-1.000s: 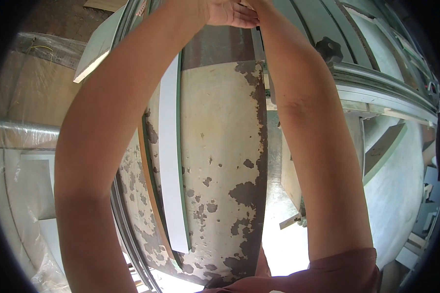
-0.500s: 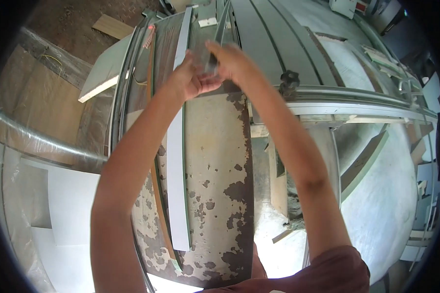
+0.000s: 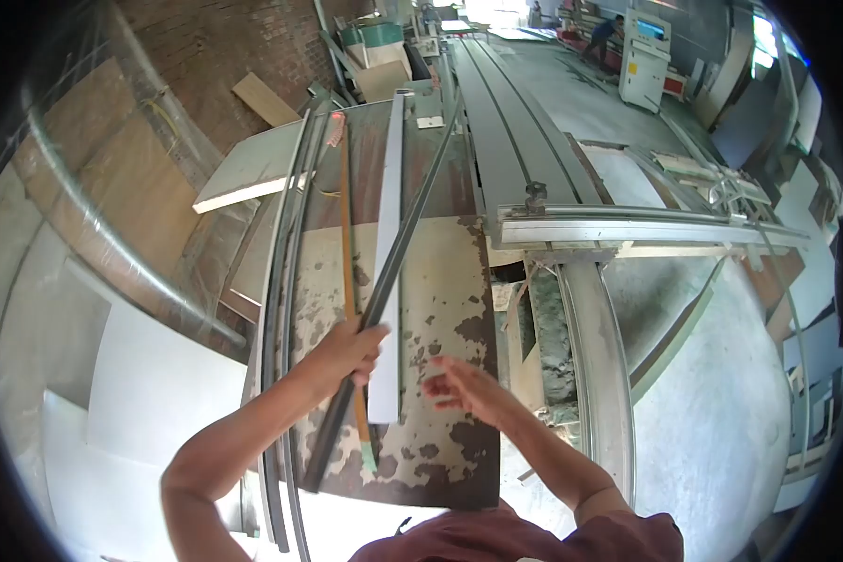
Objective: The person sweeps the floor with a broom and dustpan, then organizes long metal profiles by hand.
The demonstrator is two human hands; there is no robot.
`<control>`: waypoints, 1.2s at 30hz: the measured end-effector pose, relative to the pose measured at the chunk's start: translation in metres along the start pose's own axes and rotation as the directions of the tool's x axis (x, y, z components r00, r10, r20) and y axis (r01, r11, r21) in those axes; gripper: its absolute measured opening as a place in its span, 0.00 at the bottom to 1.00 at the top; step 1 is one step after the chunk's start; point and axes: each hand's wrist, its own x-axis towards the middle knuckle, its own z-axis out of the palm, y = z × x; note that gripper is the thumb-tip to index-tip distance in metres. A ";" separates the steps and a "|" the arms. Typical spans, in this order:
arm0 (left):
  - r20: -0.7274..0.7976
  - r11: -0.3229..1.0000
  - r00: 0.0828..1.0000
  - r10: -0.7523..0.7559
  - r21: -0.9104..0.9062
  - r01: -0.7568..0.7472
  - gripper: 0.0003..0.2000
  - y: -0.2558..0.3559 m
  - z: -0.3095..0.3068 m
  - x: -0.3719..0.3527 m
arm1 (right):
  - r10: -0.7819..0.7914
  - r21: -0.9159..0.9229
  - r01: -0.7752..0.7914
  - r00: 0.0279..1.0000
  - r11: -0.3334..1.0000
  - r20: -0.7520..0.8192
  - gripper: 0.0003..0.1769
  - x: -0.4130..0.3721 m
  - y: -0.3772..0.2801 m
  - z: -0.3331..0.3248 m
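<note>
Both arms had come down from their high reach half a second before, and the view had tipped up to take in the workshop floor beyond. The left hand (image 3: 347, 351) was wrapped around a long dark strip (image 3: 424, 187), fingers curled over it and thumb beneath. That strip ran slantwise from its near end at seven o'clock of the hand to its far end away at one o'clock, lifted off the surface and crossing over a white strip (image 3: 393, 159). The white strip lay flat and lengthwise on the worn table top (image 3: 445, 309), whose pale paint had flaked to brown. Its near end stopped just at three o'clock of the left hand.

The right hand (image 3: 464, 389) hovered open, fingers apart and holding nothing, just at four o'clock of the white strip's near end and close to the left hand without touching it.

At nine o'clock of the white strip an orange strip (image 3: 347, 234) lay alongside it. Beyond that, grey rails (image 3: 276, 281) ran along the table's edge. A white board (image 3: 244, 183) rested at ten o'clock. At three o'clock a metal fence (image 3: 646, 229) crossed the long grey bed. Far off at one o'clock another person (image 3: 613, 33) bent by a white machine.
</note>
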 end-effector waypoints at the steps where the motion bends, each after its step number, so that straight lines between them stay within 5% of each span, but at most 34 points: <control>1: -0.047 0.999 0.999 -0.006 0.048 0.008 0.10 -0.010 -0.009 -0.039 | 0.003 -0.020 -0.003 1.000 1.000 0.012 0.40 0.000 0.004 0.002; 5: -0.170 0.964 0.969 -0.180 0.166 0.208 0.10 -0.071 -0.028 -0.178 | -0.080 0.213 0.072 0.996 0.974 0.026 0.47 0.002 0.018 0.042; 8: -0.212 0.969 0.956 -0.204 0.095 0.228 0.10 -0.133 -0.030 -0.272 | -0.083 0.324 0.071 0.996 0.943 0.023 0.49 0.006 0.034 0.088; 12: -0.423 0.854 0.898 -0.118 0.419 0.310 0.15 -0.238 -0.024 -0.379 | -0.092 0.476 0.057 0.995 0.878 0.050 0.51 0.010 0.078 0.140; 14: -0.490 0.830 0.870 -0.061 0.459 0.317 0.17 -0.295 -0.015 -0.427 | 0.003 0.479 -0.056 0.994 0.876 0.111 0.49 -0.007 0.100 0.173; 17: -0.543 0.660 0.770 0.334 0.718 0.220 0.14 -0.402 -0.005 -0.485 | 0.112 0.317 -0.125 0.992 0.940 0.058 0.42 -0.059 0.140 0.241; 19: -0.637 0.679 0.673 0.375 0.683 0.268 0.08 -0.471 0.009 -0.514 | 0.148 0.263 -0.164 0.986 0.951 0.081 0.38 -0.084 0.185 0.270; 21: -0.824 0.704 0.561 0.083 0.447 0.553 0.09 -0.535 0.043 -0.530 | 0.162 0.172 -0.184 0.978 0.968 0.135 0.34 -0.117 0.213 0.299; 23: -0.833 0.779 0.536 0.141 0.427 0.459 0.26 -0.608 0.074 -0.536 | 0.174 0.043 -0.180 0.978 0.983 0.117 0.33 -0.135 0.240 0.312; 26: -0.856 0.846 0.513 -0.066 0.224 0.483 0.26 -0.608 0.095 -0.527 | 0.222 -0.065 -0.218 0.972 0.974 0.076 0.33 -0.137 0.251 0.307; 31: -0.746 0.967 0.619 -0.245 -0.147 0.207 0.13 -0.627 0.087 -0.467 | 0.155 -0.141 -0.140 0.983 0.980 0.103 0.30 -0.083 0.236 0.283; 33: -0.760 0.972 0.648 0.054 0.188 0.139 0.12 -0.535 0.086 -0.449 | 0.138 -0.283 -0.119 0.989 0.952 0.048 0.30 -0.048 0.227 0.277; 36: -0.765 0.988 0.644 0.013 0.109 0.109 0.13 -0.528 0.078 -0.398 | 0.070 -0.251 -0.043 0.992 0.967 0.100 0.32 0.008 0.207 0.264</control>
